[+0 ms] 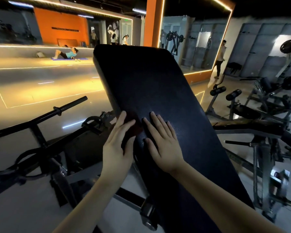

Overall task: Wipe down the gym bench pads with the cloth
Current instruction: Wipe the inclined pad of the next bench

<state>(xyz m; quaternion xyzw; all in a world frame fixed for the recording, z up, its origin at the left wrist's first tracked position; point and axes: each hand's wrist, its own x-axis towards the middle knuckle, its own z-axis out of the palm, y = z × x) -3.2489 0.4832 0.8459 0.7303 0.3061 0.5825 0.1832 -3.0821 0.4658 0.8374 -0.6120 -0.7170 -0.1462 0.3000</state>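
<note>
A long black bench pad (146,84) slopes up and away from me in the middle of the view. A dark reddish cloth (136,126) lies on the pad's left edge. My left hand (118,143) lies flat with straight fingers over the cloth at that edge, the thumb along the pad's side. My right hand (161,142) presses flat on the pad just right of the cloth, fingers spread and straight. Most of the cloth is hidden beneath my hands.
A black barbell bar (40,116) and rack frame stand at the left. Other benches and weight machines (259,111) crowd the right. A person (220,59) walks at the back right; another lies on a mat (67,54) far left.
</note>
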